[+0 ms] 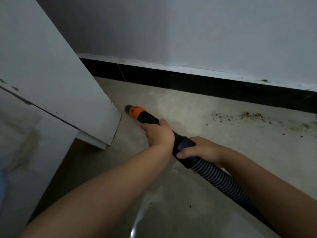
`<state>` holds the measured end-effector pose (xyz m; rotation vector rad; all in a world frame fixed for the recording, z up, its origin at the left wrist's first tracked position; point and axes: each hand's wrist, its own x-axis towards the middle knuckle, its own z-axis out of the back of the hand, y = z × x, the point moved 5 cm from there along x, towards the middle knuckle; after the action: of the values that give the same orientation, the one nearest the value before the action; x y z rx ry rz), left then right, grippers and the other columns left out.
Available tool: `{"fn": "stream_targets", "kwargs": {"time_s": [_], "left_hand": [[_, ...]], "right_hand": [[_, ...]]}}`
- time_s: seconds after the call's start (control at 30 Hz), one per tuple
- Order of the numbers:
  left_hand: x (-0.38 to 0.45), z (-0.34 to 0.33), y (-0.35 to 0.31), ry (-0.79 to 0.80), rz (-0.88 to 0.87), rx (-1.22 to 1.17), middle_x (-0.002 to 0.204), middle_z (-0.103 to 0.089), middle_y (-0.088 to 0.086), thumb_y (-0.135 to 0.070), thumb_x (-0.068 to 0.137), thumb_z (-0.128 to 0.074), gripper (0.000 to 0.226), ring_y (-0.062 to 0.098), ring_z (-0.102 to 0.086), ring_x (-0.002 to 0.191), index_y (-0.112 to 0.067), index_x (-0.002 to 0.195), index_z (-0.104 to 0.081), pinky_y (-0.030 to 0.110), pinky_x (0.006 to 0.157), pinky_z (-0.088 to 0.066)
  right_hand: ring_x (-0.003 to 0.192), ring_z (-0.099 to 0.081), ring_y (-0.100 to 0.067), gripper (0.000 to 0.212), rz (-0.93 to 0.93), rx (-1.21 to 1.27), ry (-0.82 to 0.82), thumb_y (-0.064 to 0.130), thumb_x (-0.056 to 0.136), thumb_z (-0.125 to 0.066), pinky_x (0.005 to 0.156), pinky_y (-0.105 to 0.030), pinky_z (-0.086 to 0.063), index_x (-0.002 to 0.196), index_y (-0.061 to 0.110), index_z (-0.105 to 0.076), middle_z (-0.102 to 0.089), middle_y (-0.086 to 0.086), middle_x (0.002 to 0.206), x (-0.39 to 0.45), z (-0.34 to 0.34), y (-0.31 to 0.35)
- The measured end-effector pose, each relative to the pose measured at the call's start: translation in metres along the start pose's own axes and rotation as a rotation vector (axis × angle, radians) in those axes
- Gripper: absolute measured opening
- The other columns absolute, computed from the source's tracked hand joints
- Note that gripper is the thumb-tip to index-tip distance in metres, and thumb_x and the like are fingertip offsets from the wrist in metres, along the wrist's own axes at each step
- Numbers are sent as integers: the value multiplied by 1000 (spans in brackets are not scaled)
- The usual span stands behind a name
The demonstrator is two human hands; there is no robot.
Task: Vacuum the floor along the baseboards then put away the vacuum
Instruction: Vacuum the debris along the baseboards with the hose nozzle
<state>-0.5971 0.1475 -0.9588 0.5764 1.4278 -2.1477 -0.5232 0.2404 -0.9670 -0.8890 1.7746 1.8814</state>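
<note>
Two bare hands grip what I am steering: a black vacuum wand with an orange nozzle collar (137,112), which runs on into a black-and-white ribbed flexible hose (221,179). My left hand (158,133) is the farther one, fingers curled round the black tube just behind the orange collar. My right hand (200,150) sits nearer, fingers and thumb wrapped round the thick black cuff where the hose joins the wand. The two hands are close together along the tube but not touching.

The wand's long axis runs diagonally, from near right up to far left. Its dark tip points toward the far left, at the bottom corner of a white painted cabinet panel (51,79), and sits low over the pale beige tiled floor (171,103); I cannot tell whether the tip touches the tiles. The hose trails away from my right hand toward the near right edge of view.

Beyond the nozzle, a glossy black baseboard strip (188,81) runs along the foot of a grey-white wall (171,31), slanting from far left to right. A scatter of dark brown crumbs and dirt (248,117) lies on the floor at the right, near the baseboard and well apart from the nozzle tip. A few specks lie on the tiles nearer to me.
</note>
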Motion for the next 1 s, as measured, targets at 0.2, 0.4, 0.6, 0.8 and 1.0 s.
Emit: {"fn": "stream_targets", "kwargs": {"time_s": [0.2, 0.4, 0.6, 0.8, 1.0], "left_hand": [[-10, -8, 11, 83, 40, -56, 131, -47, 18, -22, 96, -45, 53, 33, -52, 113, -6, 140, -19, 38, 96, -44], [-15, -40, 4, 381, 53, -36, 104, -54, 11, -21, 89, -53, 50, 24, -55, 91, -7, 133, -33, 36, 74, -49], [-53, -78, 11, 523, 79, 91, 86, -53, 6, -19, 83, -58, 29, 18, -55, 78, -9, 107, -43, 28, 56, -45], [-80, -96, 40, 586, 70, 217, 90, -53, 7, -23, 88, -56, 29, 17, -55, 74, -8, 109, -44, 26, 50, -44], [-80, -89, 52, 517, 25, 281, 91, -53, 8, -22, 86, -56, 44, 20, -54, 77, -5, 122, -39, 34, 69, -52]], "right_hand": [[59, -60, -13, 21, -22, 17, 36, 23, 73, -73, 46, -18, -47, 86, 13, -60, -61, -3, 71, -19, 7, -16], [68, -61, -15, 16, 1, -88, -120, 18, 80, -69, 59, -22, -52, 88, 21, -55, -61, -3, 82, -54, 30, -24], [82, -59, -9, 47, -91, -321, -316, 30, 70, -77, 67, -19, -48, 107, 21, -49, -59, 4, 96, -108, 47, -56], [69, -54, -1, 45, -119, -343, -414, 28, 69, -78, 50, -12, -41, 89, 29, -38, -52, 11, 85, -155, 34, -99], [75, -58, -6, 48, -118, -354, -440, 30, 69, -76, 62, -23, -51, 99, 23, -39, -53, 9, 88, -157, 9, -102]]}}
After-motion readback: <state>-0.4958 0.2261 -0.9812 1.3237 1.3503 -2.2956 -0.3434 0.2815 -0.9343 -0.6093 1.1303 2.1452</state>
